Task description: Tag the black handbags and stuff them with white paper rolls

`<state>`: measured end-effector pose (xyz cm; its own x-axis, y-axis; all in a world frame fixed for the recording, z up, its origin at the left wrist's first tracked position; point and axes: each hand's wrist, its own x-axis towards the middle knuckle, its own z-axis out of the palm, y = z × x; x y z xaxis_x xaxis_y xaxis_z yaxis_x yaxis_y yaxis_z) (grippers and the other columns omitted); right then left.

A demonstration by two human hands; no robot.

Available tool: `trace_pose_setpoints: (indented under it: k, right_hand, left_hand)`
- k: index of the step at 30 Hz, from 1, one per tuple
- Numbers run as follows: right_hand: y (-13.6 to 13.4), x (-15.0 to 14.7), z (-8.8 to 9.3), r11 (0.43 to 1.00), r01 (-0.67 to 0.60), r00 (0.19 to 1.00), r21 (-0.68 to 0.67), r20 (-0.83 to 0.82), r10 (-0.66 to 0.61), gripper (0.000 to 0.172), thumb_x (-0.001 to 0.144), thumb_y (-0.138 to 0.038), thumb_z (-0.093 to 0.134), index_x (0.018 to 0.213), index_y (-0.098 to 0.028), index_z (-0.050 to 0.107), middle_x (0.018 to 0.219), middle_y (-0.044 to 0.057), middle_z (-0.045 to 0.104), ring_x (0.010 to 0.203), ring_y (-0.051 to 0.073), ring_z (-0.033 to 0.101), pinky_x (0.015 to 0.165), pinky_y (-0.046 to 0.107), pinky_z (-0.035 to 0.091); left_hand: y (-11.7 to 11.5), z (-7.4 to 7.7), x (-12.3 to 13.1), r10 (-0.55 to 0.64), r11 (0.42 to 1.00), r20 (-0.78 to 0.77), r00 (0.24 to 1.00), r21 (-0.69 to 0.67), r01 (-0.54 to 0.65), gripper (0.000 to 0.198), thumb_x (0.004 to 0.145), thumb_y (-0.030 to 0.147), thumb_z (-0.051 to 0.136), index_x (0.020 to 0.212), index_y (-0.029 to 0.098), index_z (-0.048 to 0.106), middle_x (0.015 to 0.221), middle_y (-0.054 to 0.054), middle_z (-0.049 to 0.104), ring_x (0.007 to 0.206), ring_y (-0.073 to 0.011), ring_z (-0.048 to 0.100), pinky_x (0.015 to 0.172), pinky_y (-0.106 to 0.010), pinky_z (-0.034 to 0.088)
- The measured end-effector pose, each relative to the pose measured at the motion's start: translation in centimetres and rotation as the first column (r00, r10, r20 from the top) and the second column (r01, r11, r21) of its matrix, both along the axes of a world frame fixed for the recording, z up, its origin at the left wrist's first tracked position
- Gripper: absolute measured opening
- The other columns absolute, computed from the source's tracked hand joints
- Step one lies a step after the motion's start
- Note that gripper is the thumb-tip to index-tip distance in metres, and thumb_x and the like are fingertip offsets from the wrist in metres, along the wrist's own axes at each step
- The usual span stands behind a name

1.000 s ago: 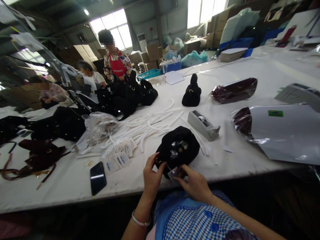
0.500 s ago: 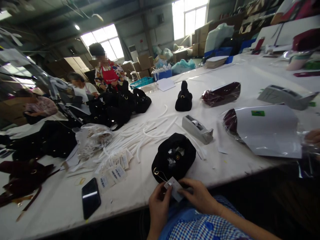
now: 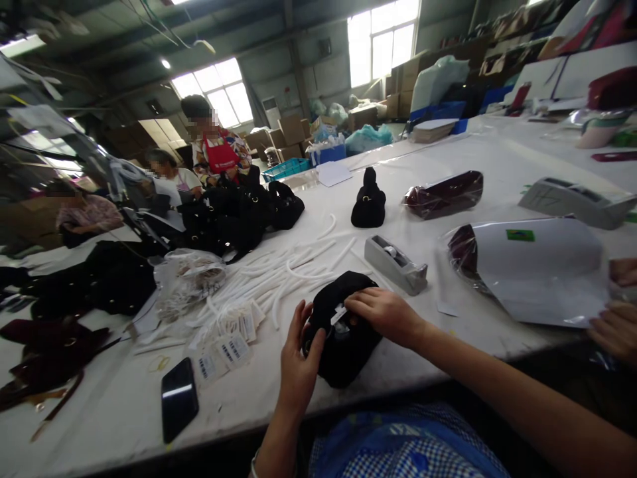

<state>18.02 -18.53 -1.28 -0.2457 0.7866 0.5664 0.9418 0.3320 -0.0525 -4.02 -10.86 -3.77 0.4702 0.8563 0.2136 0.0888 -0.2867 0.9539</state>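
Note:
A small black handbag (image 3: pixel 348 362) lies at the table's near edge, its opening facing up with crumpled filling inside. My left hand (image 3: pixel 298 365) grips its left side, thumb on the near face and fingers around the far side. My right hand (image 3: pixel 385 315) reaches over the opening from the right, fingers bent together. At those fingertips a small white tag (image 3: pixel 338 313) shows against the opening; my right thumb is hidden. A grey tape dispenser (image 3: pixel 397 264) stands just beyond the bag.
White tubes (image 3: pixel 269 279), barcode tags (image 3: pixel 231 348) and a phone (image 3: pixel 179 400) lie to the left. More black bags (image 3: pixel 239 212) are heaped behind. At right, another person's hands (image 3: pixel 617 325) hold a wrapped maroon bag (image 3: pixel 462 255) with a white sheet (image 3: pixel 537 272).
Both hands have moved up from the near edge onto the handbag. The tag, earlier held between both hands below the bag, is now at its opening. The bag has turned and shifted slightly nearer.

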Motion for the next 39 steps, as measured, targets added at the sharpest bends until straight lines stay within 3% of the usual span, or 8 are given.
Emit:
trace_pose_setpoints:
  k: [6,14,17,22,27,32,35,39]
  right_hand:
    - [0.7,0.1,-0.6,0.999,-0.032,0.997,0.019,0.077,0.03,0.022,0.094,-0.011,0.057,0.112,-0.014,0.069,0.104,0.01,0.074,0.09,0.022,0.07,0.08,0.034,0.056]
    - [0.3,-0.3,-0.4,0.921,0.094,0.995,-0.378,0.017,-0.094,0.033,0.086,-0.009,0.061,0.109,-0.028,0.074,0.087,0.001,0.076,0.074,0.018,0.07,0.064,0.025,0.049]
    - [1.3,-0.2,0.4,0.882,0.119,0.993,-0.457,0.061,-0.102,0.029,0.077,-0.01,0.067,0.094,-0.031,0.078,0.066,-0.002,0.072,0.058,0.018,0.065,0.051,0.026,0.04]
    - [2.6,-1.8,0.4,0.865,0.155,0.986,-0.478,0.128,-0.106,0.023,0.076,-0.004,0.065,0.083,-0.022,0.077,0.069,0.005,0.072,0.057,0.021,0.065,0.048,0.028,0.039]
    - [1.0,-3.1,-0.8,0.894,0.159,0.985,-0.419,0.131,-0.114,0.027,0.084,0.001,0.055,0.099,-0.013,0.072,0.092,0.012,0.074,0.082,0.024,0.07,0.058,0.028,0.049]
    - [-1.8,-2.1,-2.0,0.987,-0.002,1.0,-0.163,0.014,0.005,0.028,0.098,-0.011,0.047,0.12,-0.016,0.064,0.116,0.011,0.07,0.106,0.022,0.066,0.089,0.034,0.053]
    - [-2.7,-2.4,-3.4,0.959,-0.082,0.99,-0.27,-0.13,0.048,0.023,0.096,-0.032,0.059,0.111,-0.016,0.065,0.099,0.006,0.073,0.092,0.02,0.068,0.081,0.03,0.053]
    - [-2.7,-2.4,-5.3,0.937,-0.075,0.984,-0.342,-0.176,0.015,0.054,0.086,-0.054,0.066,0.123,-0.015,0.062,0.117,0.012,0.07,0.11,0.026,0.063,0.095,0.037,0.048]
  left_hand:
    - [0.4,-0.3,1.1,0.075,0.996,-0.117,0.99,0.048,-0.069,0.052,0.083,0.042,0.073,0.129,0.022,0.06,0.126,-0.01,0.067,0.12,-0.0275,0.062,0.108,-0.042,0.046]
    - [-0.2,0.2,0.7,0.119,0.993,-0.084,0.989,0.036,-0.117,0.035,0.08,0.041,0.075,0.106,0.02,0.065,0.093,-0.003,0.071,0.087,-0.0203,0.067,0.078,-0.03,0.054]
    - [0.1,0.0,0.2,0.106,0.994,-0.077,0.991,0.015,-0.105,0.033,0.081,0.039,0.074,0.105,0.02,0.065,0.092,-0.002,0.071,0.085,-0.0194,0.067,0.077,-0.029,0.053]
    - [0.1,0.1,-0.1,0.017,0.998,-0.127,0.992,0.063,-0.009,0.028,0.083,0.039,0.072,0.103,0.02,0.067,0.096,-0.003,0.072,0.091,-0.021,0.067,0.08,-0.03,0.052]
    - [-0.1,0.7,0.3,-0.007,0.979,-0.296,0.955,0.194,0.067,0.026,0.086,0.037,0.067,0.108,0.022,0.066,0.096,-0.004,0.073,0.089,-0.0216,0.068,0.08,-0.031,0.052]
    - [0.3,0.9,0.3,-0.068,0.953,-0.373,0.925,0.249,0.17,0.026,0.088,0.037,0.062,0.11,0.024,0.068,0.102,-0.005,0.075,0.094,-0.0251,0.071,0.084,-0.035,0.055]
    - [0.9,-0.2,0.0,-0.05,0.935,-0.411,0.91,0.302,0.188,0.03,0.086,0.045,0.063,0.107,0.026,0.071,0.103,-0.006,0.076,0.097,-0.0293,0.072,0.082,-0.037,0.058]
    - [2.7,-1.5,-0.3,-0.119,0.938,-0.433,0.894,0.245,0.244,0.034,0.081,0.052,0.067,0.106,0.031,0.074,0.104,-0.003,0.077,0.101,-0.0313,0.072,0.087,-0.041,0.06]
